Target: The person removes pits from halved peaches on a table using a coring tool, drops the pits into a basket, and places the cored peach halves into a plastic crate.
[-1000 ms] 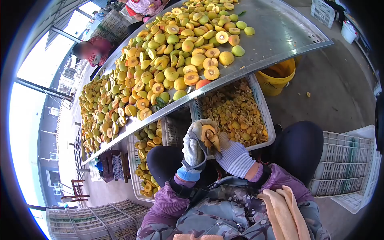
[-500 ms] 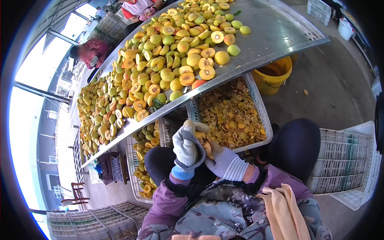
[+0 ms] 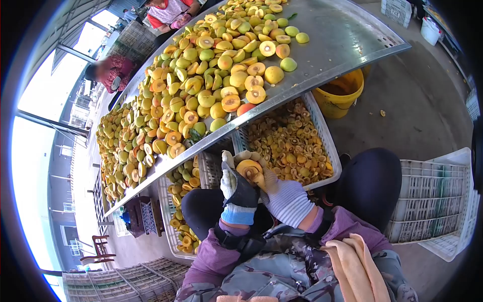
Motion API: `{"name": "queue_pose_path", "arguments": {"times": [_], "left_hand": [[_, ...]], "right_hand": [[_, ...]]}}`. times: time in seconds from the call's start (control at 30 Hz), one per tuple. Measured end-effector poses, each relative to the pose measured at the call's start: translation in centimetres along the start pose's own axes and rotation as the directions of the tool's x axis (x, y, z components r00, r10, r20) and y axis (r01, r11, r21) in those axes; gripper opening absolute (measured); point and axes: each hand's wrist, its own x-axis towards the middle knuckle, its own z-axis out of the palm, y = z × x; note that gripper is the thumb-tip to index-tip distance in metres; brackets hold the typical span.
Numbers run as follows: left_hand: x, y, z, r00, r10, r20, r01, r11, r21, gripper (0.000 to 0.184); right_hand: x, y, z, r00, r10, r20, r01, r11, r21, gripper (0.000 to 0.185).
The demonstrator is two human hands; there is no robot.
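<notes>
An apricot half (image 3: 248, 169), its cut face turned up toward me, sits between my two gloved hands above my lap. My left hand (image 3: 236, 187), in a grey-white glove with a dark palm, is curled around its left and far side. Against its near right edge press the closed fingers of my right hand (image 3: 288, 199), in a striped glove; whatever they pinch is hidden. Just beyond my hands, a white crate (image 3: 326, 146) holds many small, scooped-looking fruit pieces (image 3: 292, 146). Left of my left hand, another crate (image 3: 168, 214) contains yellow apricot halves (image 3: 187, 239).
A metal table (image 3: 332, 30) heaped with cut apricots (image 3: 176, 100) slopes across in front, its raised edge near my hands. A yellow bucket (image 3: 339, 95) stands beneath it. Stacked crates (image 3: 427, 201) are at my right. Two people (image 3: 173, 12) sit along the table's far side.
My left hand has rolled open toward me, bringing the apricot half's cut face into view. My right hand has shifted slightly and stays against the fruit. The whole view has tilted a little.
</notes>
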Motion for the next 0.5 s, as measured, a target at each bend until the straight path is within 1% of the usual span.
{"name": "queue_pose_path", "arguments": {"times": [0.03, 0.07, 0.13, 0.17, 0.23, 0.27, 0.33, 0.37, 0.43, 0.47, 0.5], "left_hand": [[0.0, 0.0, 0.0, 1.0, -0.024, 0.015, 0.025, 0.997, -0.075, 0.055], [0.0, -0.1, 0.1, 1.0, -0.024, 0.014, 0.025, 0.997, -0.075, 0.055], [-0.2, -0.2, 0.6, 0.998, 0.043, -0.036, -0.043, 0.999, 0.001, 0.056], [-0.4, -0.1, 0.9, 0.999, 0.041, -0.035, -0.041, 0.999, 0.002, 0.056], [-0.9, 0.1, 1.6, 0.993, 0.101, -0.061, -0.098, 0.994, 0.057, 0.055], [-1.0, 0.0, 1.7, 0.993, 0.1, -0.061, -0.097, 0.994, 0.057, 0.055], [-1.3, -0.2, 1.7, 0.974, 0.225, 0.004, -0.221, 0.952, 0.21, 0.06], [-1.5, -0.2, 1.6, 0.975, 0.224, 0.003, -0.22, 0.953, 0.21, 0.06], [-1.7, 0.0, 1.6, 0.95, 0.305, 0.073, -0.311, 0.887, 0.343, 0.065], [-1.7, 0.0, 1.6, 0.95, 0.302, 0.075, -0.309, 0.887, 0.343, 0.065], [-1.8, 0.1, 1.6, 0.917, 0.38, 0.125, -0.398, 0.837, 0.376, 0.066]], "right_hand": [[0.0, 0.0, -0.1, 1.0, 0.004, -0.02, -0.003, 1.0, 0.007, 0.029], [0.0, 0.0, -0.2, 1.0, 0.003, -0.019, -0.003, 1.0, 0.007, 0.029], [0.1, 0.0, -0.3, 1.0, 0.011, -0.001, -0.011, 1.0, -0.028, 0.029], [0.1, 0.0, -0.2, 1.0, 0.012, -0.002, -0.012, 1.0, -0.028, 0.029], [0.1, 0.1, 0.2, 1.0, 0.03, 0.007, -0.029, 0.998, -0.056, 0.031], [0.1, 0.1, 0.2, 1.0, 0.031, 0.007, -0.03, 0.998, -0.056, 0.031], [0.3, 0.0, 0.1, 0.997, 0.069, 0.028, -0.067, 0.996, -0.061, 0.032], [0.3, -0.1, 0.1, 0.997, 0.07, 0.029, -0.069, 0.996, -0.061, 0.032], [0.3, -0.1, 0.1, 0.997, 0.075, 0.029, -0.074, 0.996, -0.046, 0.034], [0.3, -0.1, 0.2, 0.997, 0.079, 0.028, -0.077, 0.996, -0.046, 0.034], [0.2, 0.0, 0.4, 0.997, 0.068, 0.047, -0.067, 0.998, -0.011, 0.036]]}}
